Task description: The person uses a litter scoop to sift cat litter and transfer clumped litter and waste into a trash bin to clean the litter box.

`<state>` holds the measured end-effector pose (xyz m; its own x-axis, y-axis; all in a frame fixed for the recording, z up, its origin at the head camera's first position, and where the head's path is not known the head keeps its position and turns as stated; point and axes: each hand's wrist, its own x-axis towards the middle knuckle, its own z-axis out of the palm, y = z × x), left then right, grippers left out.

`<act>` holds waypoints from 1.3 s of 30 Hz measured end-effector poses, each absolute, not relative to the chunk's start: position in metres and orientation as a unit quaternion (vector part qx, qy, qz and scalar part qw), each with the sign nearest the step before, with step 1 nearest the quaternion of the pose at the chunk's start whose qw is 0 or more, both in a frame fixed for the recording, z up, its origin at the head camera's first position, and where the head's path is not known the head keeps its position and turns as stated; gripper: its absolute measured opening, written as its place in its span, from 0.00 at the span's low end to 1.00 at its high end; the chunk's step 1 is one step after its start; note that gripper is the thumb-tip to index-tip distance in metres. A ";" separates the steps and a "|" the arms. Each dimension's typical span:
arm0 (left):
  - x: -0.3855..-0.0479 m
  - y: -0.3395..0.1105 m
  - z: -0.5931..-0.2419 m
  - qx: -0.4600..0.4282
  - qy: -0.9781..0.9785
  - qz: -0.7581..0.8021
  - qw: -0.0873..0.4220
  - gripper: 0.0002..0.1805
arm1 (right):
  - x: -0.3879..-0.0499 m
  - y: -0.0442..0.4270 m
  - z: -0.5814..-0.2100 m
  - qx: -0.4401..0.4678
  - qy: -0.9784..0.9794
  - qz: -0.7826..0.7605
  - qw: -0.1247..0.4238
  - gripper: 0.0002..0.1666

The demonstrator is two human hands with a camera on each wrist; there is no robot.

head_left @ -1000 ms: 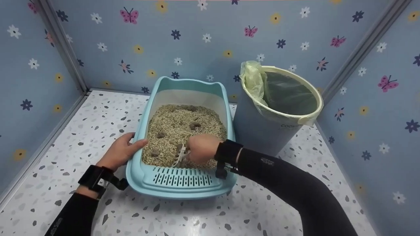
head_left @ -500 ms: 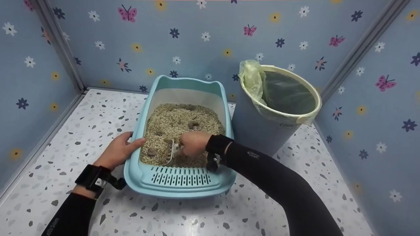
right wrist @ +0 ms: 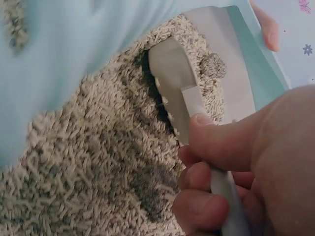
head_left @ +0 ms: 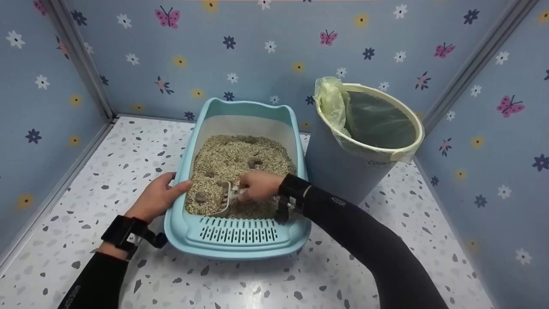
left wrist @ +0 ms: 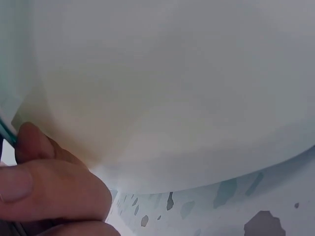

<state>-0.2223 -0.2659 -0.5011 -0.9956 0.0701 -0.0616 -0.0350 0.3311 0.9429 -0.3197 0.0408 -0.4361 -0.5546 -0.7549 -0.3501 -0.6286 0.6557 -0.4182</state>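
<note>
Scoop (right wrist: 172, 64) low in the tray (head_left: 182, 169) at seven o'clock in the head view, its handle clamped in the right hand (head_left: 260, 186).
Left hand (head_left: 158, 198) pinches the rim near nine; best brace firmly there, slide the edge under the clump (head_left: 200, 197) at eight, and lift gently.
</note>
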 end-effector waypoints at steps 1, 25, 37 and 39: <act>-0.223 -0.266 -0.501 0.011 0.815 0.578 0.046 0.44 | -0.320 0.042 -0.436 -0.396 0.873 -0.125 0.256 0.13; -0.223 -0.265 -0.501 0.021 0.826 0.563 0.035 0.40 | -0.323 0.046 -0.438 -0.411 0.856 -0.171 0.264 0.12; -0.221 -0.265 -0.501 0.015 0.832 0.554 0.032 0.42 | -0.323 0.052 -0.437 -0.383 0.863 -0.194 0.267 0.10; -0.221 -0.265 -0.501 0.016 0.831 0.555 0.030 0.42 | -0.323 0.054 -0.435 -0.379 0.866 -0.196 0.261 0.10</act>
<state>-0.2207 -0.2652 -0.5009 -0.9977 0.0590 -0.0320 -0.0069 0.3845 0.9231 -0.3229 0.0541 -0.4349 -0.5769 -0.7582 -0.3039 -0.5528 0.6363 -0.5380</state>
